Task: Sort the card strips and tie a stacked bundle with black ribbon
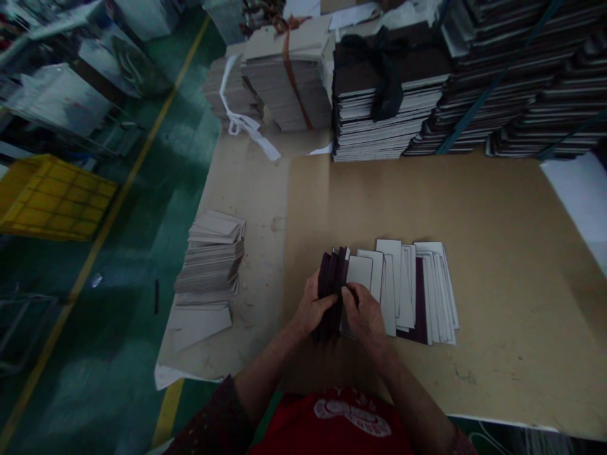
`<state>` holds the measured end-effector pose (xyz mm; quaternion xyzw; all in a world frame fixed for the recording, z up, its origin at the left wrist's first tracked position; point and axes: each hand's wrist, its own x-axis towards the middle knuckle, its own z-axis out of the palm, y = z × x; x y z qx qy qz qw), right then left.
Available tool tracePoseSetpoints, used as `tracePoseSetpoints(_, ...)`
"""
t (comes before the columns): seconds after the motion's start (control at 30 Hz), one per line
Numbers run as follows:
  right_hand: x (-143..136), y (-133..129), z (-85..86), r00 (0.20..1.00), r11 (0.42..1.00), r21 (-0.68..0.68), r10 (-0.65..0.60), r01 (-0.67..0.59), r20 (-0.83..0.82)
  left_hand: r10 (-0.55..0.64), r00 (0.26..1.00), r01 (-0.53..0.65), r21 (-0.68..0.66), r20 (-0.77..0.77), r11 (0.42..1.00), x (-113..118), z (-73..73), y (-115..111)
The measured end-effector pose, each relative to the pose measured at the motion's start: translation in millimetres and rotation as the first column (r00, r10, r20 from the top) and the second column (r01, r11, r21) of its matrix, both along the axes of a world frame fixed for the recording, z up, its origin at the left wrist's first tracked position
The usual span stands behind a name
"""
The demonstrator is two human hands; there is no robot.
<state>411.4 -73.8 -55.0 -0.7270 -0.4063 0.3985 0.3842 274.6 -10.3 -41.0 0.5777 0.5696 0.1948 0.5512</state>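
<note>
My left hand is closed around several dark purple covered boards that stand on edge close together. Its thumb presses on their near face. Beside it, my right hand has its thumb and fingertips pinched at the right side of these boards, next to a white-faced board; what the pinch holds is hidden. A spread row of white-faced boards leans off to the right of my right hand. Among them one shows its dark purple face.
On the left of the table lies a stack of grey cardboard pieces. Tied bundles of cardboard and dark boards line the back. A yellow crate stands on the green floor at left.
</note>
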Motion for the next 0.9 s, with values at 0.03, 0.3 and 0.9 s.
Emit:
tracePoseSetpoints(0.03, -1.7, 1.2, 1.0, 0.999, 0.999, -0.049, 0.001, -0.003, -0.040, 0.001, 1.000, -0.001, -0.004, -0.010, 1.000, 0.5, 1.3, 0.0)
tracePoseSetpoints(0.3, -2.9, 5.3, 0.0, 1.000, 0.991, -0.135, 0.005, -0.005, -0.006, -0.002, 1.000, 0.003, -0.011, 0.008, 1.000, 0.4, 1.3, 0.8)
tracePoseSetpoints(0.9, -0.1, -5.7, -10.0, 0.999, 0.996, 0.082, -0.037, 0.034, 0.039, 0.009, 1.000, -0.009, 0.012, -0.007, 1.000, -0.9, -1.2, 0.0)
